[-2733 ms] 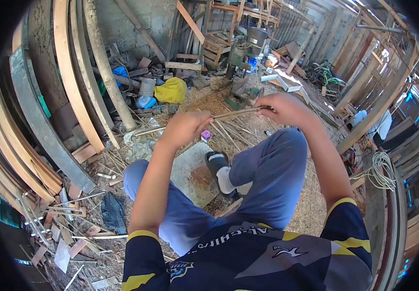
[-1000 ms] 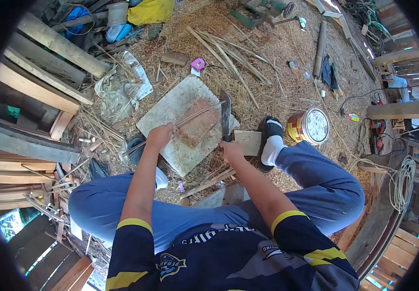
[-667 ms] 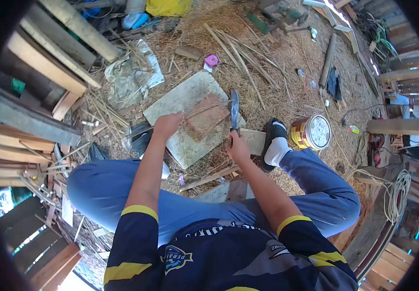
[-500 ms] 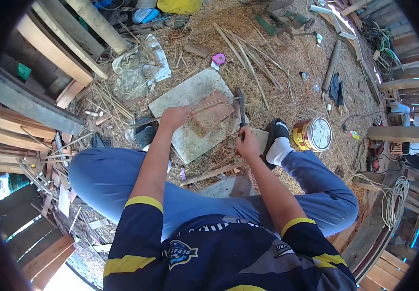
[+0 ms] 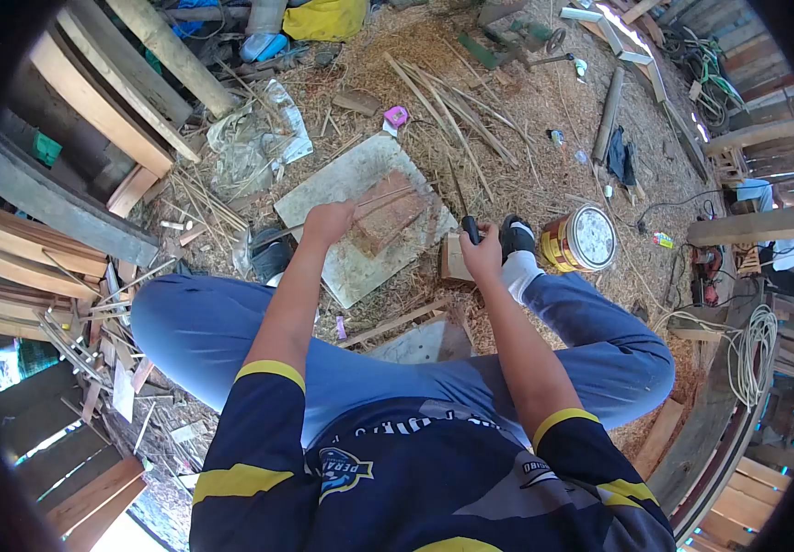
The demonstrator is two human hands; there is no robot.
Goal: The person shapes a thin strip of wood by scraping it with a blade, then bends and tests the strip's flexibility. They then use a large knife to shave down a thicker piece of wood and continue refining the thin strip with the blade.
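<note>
My left hand (image 5: 326, 222) grips a thin bamboo strip (image 5: 380, 197) and holds it down across a reddish wooden block (image 5: 390, 212). That block lies on a pale flat slab (image 5: 343, 183) on the straw-covered floor. My right hand (image 5: 482, 255) is closed around the dark handle of a long knife (image 5: 461, 206), whose narrow blade points away from me, seen edge-on just right of the block. I sit with both knees spread, my socked foot in a black sandal (image 5: 515, 250) beside the right hand.
A round paint tin (image 5: 579, 239) stands right of my foot. Long bamboo strips (image 5: 441, 97) lie on the straw beyond the slab. Planks and timber (image 5: 84, 138) pile up on the left. Crumpled plastic (image 5: 254, 133), a pink tape measure (image 5: 396, 116) and coiled rope (image 5: 751, 340) lie around.
Earlier I held the strip up between both hands; since then I laid it on the block and took the knife. Over the last half second the knife and right hand shifted right, away from the strip.
</note>
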